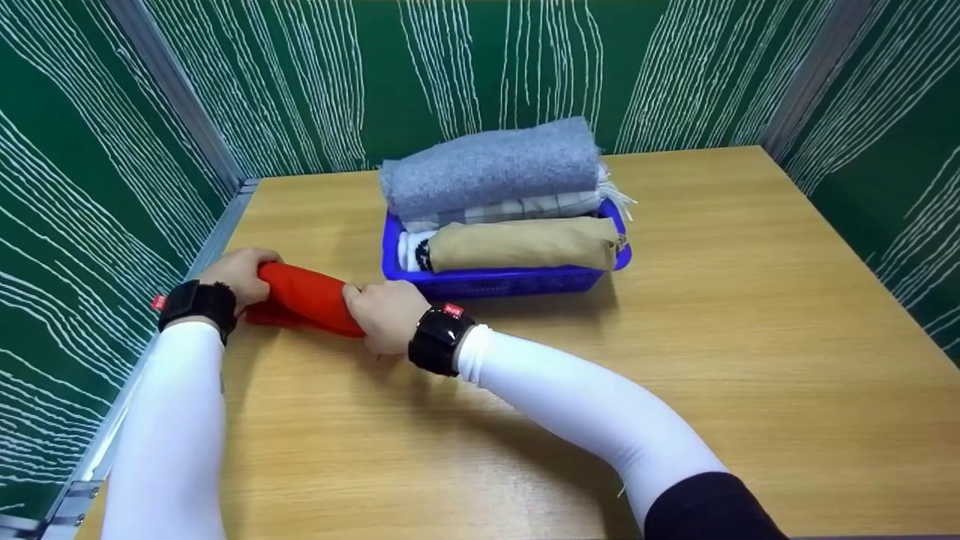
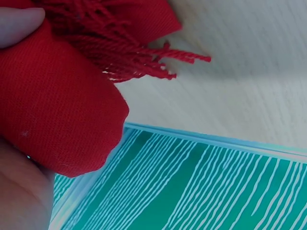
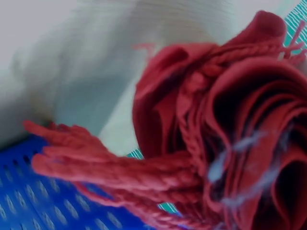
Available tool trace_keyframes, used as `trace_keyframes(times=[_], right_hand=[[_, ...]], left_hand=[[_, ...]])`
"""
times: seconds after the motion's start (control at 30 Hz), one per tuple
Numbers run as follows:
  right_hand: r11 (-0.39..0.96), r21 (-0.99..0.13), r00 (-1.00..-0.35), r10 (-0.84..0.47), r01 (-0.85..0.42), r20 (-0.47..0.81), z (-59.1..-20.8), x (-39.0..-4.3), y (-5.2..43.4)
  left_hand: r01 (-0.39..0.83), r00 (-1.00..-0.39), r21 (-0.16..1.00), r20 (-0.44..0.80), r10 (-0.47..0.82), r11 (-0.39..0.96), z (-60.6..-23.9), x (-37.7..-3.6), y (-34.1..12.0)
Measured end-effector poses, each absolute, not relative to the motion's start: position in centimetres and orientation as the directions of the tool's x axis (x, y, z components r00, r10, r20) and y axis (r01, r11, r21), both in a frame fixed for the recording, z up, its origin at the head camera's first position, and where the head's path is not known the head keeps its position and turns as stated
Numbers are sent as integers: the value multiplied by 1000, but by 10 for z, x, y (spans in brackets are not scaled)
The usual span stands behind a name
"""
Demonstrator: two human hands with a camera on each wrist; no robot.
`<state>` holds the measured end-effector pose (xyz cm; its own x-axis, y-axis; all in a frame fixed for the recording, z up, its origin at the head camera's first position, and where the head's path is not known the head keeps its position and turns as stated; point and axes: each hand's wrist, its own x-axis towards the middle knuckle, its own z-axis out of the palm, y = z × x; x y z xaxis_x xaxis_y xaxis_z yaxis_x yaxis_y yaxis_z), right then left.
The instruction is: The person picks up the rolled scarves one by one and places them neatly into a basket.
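Observation:
A red scarf (image 1: 309, 298) with twisted fringes is rolled into a thick bundle at the left of the table. My left hand (image 1: 238, 274) grips its left end, with the thumb (image 2: 21, 25) lying on the cloth in the left wrist view. The other end is held by my right hand (image 1: 391, 315), close to the near left corner of a blue basket (image 1: 502, 283). Seen from the right wrist, the scarf's end (image 3: 240, 120) shows many coiled layers, and fringe strands hang out from it.
Inside the basket lie a tan roll of cloth (image 1: 525, 244), a white roll with a black pattern (image 1: 414, 250) and a plaid fringed roll (image 1: 517, 208). A grey roll (image 1: 495, 166) rests on top at the back. Green walls (image 1: 487, 75) border the wooden table (image 1: 750, 337).

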<state>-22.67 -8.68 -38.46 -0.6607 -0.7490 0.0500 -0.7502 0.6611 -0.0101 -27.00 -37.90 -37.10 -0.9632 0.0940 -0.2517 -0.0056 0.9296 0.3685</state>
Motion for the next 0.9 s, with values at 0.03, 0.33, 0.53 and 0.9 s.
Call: trace_keyframes(times=[0.03,0.33,0.53,0.9], right_hand=[[661,-9,-661,-749,-750,52,-383,-226,-86],[654,-16,-653,-755,-757,58,-371,-225,-80],[649,-13,-649,-758,-760,65,-365,-225,-73],[658,-17,-657,-752,-753,55,-361,-225,-65]], left_hand=[[-23,-960,377,-267,85,926,-369,-270,-379],[49,-962,313,-242,130,948,-359,-270,-373],[66,-963,338,-224,148,939,-357,-273,-370],[70,-957,353,-240,163,933,-353,-278,-364]])
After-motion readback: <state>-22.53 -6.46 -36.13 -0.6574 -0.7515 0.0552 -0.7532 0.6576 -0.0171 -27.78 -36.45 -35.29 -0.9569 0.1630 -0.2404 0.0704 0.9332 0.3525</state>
